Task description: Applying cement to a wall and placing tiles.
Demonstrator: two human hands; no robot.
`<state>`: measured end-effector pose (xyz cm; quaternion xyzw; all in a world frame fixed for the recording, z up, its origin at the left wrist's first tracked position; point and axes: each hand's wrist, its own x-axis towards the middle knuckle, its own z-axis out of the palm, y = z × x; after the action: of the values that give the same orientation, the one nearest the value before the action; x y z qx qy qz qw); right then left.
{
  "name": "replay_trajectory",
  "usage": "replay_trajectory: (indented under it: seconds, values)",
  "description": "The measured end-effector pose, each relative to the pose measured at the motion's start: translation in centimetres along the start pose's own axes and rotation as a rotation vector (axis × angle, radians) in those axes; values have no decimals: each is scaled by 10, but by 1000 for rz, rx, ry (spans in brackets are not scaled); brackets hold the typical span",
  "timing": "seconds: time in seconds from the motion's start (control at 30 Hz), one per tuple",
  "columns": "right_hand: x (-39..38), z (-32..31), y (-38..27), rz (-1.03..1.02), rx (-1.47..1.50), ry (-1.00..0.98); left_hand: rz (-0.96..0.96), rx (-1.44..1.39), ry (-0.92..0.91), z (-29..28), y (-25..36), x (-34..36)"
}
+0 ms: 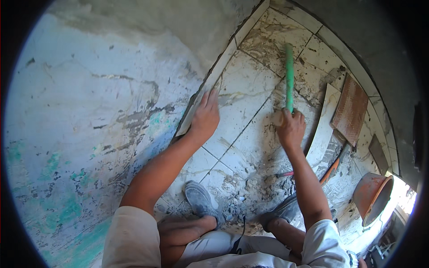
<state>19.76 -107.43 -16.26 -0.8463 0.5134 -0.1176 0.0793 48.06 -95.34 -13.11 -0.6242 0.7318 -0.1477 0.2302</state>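
Observation:
My left hand lies with fingers stretched out against a narrow pale skirting tile at the foot of the left wall. Nothing is gripped in it. Across from it, my right hand is closed round the near end of a green rod, which looks like a tool handle. The rod points away from me above the dirty floor tiles. Whatever is at its gripped end is mostly hidden by my fingers.
To the right lie a long pale tile strip, a brown ridged tile and an orange-handled tool. An orange bucket stands at the lower right. Mortar rubble covers the floor near my shoes. The peeling wall borders the left.

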Motion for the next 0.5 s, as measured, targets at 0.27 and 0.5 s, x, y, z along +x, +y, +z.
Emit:
replay_trajectory:
  seconds: [0.27, 0.5]
  values:
    - [16, -43, -12, 44, -184, -163, -294, -288, 96, -30, -18, 75]
    - [57, -19, -102, 202, 684, -271, -849, -1405, 118, -6, 32, -51]
